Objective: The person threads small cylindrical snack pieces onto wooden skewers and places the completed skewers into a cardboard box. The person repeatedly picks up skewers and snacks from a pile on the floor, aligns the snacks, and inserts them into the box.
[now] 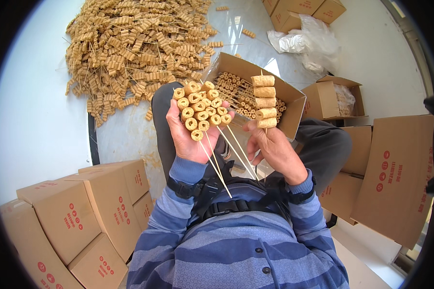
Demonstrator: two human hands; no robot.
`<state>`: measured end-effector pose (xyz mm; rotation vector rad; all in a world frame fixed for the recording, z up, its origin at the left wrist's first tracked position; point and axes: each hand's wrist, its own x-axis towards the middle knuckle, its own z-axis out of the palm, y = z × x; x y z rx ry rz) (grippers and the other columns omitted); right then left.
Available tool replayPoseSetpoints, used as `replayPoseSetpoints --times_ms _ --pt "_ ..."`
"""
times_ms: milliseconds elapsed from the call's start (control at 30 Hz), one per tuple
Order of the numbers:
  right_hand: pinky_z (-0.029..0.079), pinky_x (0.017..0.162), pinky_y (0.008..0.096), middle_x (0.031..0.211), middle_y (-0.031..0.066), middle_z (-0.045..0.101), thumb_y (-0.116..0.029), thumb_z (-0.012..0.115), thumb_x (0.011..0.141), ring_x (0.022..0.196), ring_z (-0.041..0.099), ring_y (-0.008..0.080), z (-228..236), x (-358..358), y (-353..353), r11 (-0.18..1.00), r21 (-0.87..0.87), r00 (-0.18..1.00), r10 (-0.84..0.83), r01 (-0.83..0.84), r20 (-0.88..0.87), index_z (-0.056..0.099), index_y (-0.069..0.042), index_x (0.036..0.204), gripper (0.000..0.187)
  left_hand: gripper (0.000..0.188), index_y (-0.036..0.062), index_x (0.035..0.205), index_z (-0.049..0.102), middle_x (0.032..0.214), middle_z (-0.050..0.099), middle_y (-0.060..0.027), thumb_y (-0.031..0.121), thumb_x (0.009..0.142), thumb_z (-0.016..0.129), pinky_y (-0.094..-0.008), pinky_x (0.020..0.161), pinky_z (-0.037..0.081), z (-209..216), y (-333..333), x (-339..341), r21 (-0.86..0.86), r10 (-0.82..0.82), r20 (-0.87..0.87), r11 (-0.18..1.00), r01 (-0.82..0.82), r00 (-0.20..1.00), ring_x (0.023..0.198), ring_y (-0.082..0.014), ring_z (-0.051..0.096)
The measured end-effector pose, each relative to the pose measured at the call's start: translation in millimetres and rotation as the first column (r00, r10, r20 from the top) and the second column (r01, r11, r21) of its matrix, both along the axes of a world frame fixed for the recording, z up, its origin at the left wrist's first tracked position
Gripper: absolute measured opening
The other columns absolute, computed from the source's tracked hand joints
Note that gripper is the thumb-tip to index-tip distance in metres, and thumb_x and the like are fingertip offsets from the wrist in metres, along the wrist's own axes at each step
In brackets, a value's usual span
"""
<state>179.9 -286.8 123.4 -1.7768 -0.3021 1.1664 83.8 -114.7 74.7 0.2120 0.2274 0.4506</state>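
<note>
My left hand is closed round a bundle of skewers, each threaded with short hollow golden-brown rolls. Their thin bare sticks stick out toward my lap. In my right hand a single skewer stands nearly upright, with several rolls stacked along it; the thumb and fingers pinch its lower end. Just beyond both hands an open cardboard box holds rows of the same skewers. My hands partly hide its near side.
A large heap of skewers covers the floor at the far left. Closed cartons are stacked at the near left. More cartons stand on the right, one open carton with plastic inside. White plastic bags lie at the far right.
</note>
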Motion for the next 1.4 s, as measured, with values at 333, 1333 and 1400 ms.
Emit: replayPoseSetpoints --times_ms 333,1333,1400 --pt "0.049 0.070 0.0561 0.089 0.0301 0.066 -0.022 0.052 0.102 0.085 0.063 0.0515 -28 0 24 0.999 0.028 0.796 0.003 -0.025 0.605 0.052 0.000 0.120 0.029 0.065 0.0094 0.141 0.048 0.132 0.060 -0.0142 0.058 0.098 0.051 -0.0498 0.088 0.055 -2 -9 2 0.023 0.078 -0.087 0.997 -0.077 0.993 0.110 -0.0385 0.062" --pt "0.048 0.058 0.0538 0.074 0.0194 0.065 -0.021 0.056 0.100 0.068 0.064 0.0432 -18 -36 8 0.944 -0.121 0.612 0.294 -0.308 0.734 0.044 0.003 0.114 0.030 0.096 -0.0021 0.151 0.033 0.138 0.053 -0.0257 0.069 0.090 0.051 -0.0552 0.107 0.046 -3 7 -2 0.274 -0.171 0.119 0.952 0.133 0.978 0.130 -0.0470 0.051" --pt "0.051 0.065 0.0498 0.082 0.0174 0.067 -0.024 0.058 0.100 0.075 0.066 0.0401 -14 -32 -2 0.927 -0.156 0.667 0.355 -0.340 0.655 0.047 0.001 0.123 0.036 0.098 -0.0014 0.152 0.031 0.144 0.048 -0.0243 0.072 0.090 0.050 -0.0598 0.108 0.045 4 25 0 0.268 -0.132 0.102 0.958 0.100 0.986 0.133 -0.0491 0.048"
